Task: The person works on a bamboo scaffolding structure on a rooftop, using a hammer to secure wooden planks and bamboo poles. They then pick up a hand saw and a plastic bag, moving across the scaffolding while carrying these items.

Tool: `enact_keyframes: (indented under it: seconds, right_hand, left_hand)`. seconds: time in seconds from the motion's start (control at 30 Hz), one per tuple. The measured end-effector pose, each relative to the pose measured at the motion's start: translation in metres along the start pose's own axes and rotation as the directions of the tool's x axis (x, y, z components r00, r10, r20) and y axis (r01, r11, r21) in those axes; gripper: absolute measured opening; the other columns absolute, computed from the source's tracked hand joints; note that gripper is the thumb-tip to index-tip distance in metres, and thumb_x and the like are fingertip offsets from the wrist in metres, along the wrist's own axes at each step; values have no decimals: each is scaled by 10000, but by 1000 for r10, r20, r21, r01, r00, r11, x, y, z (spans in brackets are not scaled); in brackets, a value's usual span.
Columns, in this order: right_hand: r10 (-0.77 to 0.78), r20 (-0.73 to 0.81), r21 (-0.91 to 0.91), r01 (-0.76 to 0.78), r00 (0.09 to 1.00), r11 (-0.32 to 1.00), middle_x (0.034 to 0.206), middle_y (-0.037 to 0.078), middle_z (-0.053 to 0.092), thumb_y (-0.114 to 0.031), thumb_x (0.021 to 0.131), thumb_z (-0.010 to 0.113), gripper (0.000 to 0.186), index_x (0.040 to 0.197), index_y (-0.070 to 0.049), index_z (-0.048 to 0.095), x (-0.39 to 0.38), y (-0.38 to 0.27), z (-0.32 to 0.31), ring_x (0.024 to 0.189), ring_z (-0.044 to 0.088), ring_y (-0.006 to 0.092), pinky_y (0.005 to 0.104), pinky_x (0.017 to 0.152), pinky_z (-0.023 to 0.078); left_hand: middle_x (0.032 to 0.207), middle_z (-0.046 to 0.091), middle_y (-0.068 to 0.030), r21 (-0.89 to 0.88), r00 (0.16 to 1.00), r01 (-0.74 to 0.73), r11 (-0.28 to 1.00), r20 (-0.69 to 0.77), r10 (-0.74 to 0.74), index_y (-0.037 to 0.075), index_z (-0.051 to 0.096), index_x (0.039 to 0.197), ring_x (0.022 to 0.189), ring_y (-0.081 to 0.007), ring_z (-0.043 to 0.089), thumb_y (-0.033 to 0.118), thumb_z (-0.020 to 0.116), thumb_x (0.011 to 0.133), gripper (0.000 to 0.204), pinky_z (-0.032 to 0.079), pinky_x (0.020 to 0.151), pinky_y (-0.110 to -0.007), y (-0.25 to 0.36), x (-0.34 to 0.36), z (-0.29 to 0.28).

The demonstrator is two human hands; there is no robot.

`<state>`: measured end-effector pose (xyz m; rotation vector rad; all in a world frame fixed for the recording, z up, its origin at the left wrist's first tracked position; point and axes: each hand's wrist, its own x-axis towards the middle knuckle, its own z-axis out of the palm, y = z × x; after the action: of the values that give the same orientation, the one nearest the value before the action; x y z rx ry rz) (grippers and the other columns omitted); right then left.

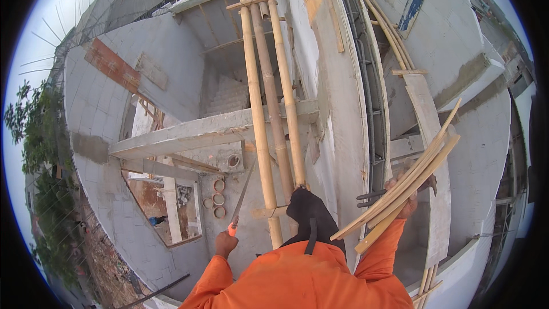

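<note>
My left hand (226, 244) is closed round the orange handle of a hand saw (243, 195), its long thin blade pointing away and up. In my right hand (408, 205) is a bundle of several long, pale wooden strips (407, 182), gripped near the middle and fanned slightly at the ends. The same hand also holds a dark metal tool (370, 195) that looks like pincers, with two handle ends on one side and its head on the other; the strips hide its middle. Both orange-sleeved arms are spread to my sides.
Bamboo poles (258, 114) run ahead from beneath me, tied with short crosspieces. A concrete beam (189, 136) crosses below them. Right of the poles is a wall top with rebar (372, 68) between boards. A narrow plank (426, 114) lies beyond. Far below are clay rings (218, 199) and a window opening (163, 206).
</note>
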<state>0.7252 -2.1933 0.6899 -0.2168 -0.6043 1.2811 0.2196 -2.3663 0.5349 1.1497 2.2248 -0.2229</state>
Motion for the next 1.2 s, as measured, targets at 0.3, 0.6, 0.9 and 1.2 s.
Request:
enact_keyframes:
  seconds: [0.3,0.6,0.9,1.2]
  right_hand:
    - [-25,-72,20,27,997,999,1055,141,480,-167,847,559,516,1299,-35,349,113,18,38,907,569,302,374,780,472]
    - [-17,-105,20,19,994,1000,1028,120,512,-160,827,568,559,1318,-33,334,171,21,69,878,582,292,373,749,501]
    - [-94,-269,-89,72,959,993,1018,111,528,-189,814,577,553,1300,-40,360,214,33,70,855,589,281,387,734,507]
    - [-145,-436,-173,75,888,982,887,143,581,-269,790,598,440,1131,-15,482,299,75,64,796,600,295,369,633,541]
  left_hand:
    - [907,635,-263,153,999,-38,988,29,34,-33,653,868,875,-390,622,159,533,646,318,498,768,-437,63,69,-112]
    - [848,636,-266,80,998,-41,996,-38,44,-30,666,774,845,-396,627,172,553,622,277,501,754,-436,97,73,-163]
    - [773,617,-241,-29,838,-415,910,-402,369,-20,592,821,769,-414,598,129,558,642,235,475,694,-489,207,154,-245]
    - [868,598,-156,153,161,-905,398,-741,652,42,606,879,882,-371,550,30,577,666,215,435,765,-449,506,220,-461]
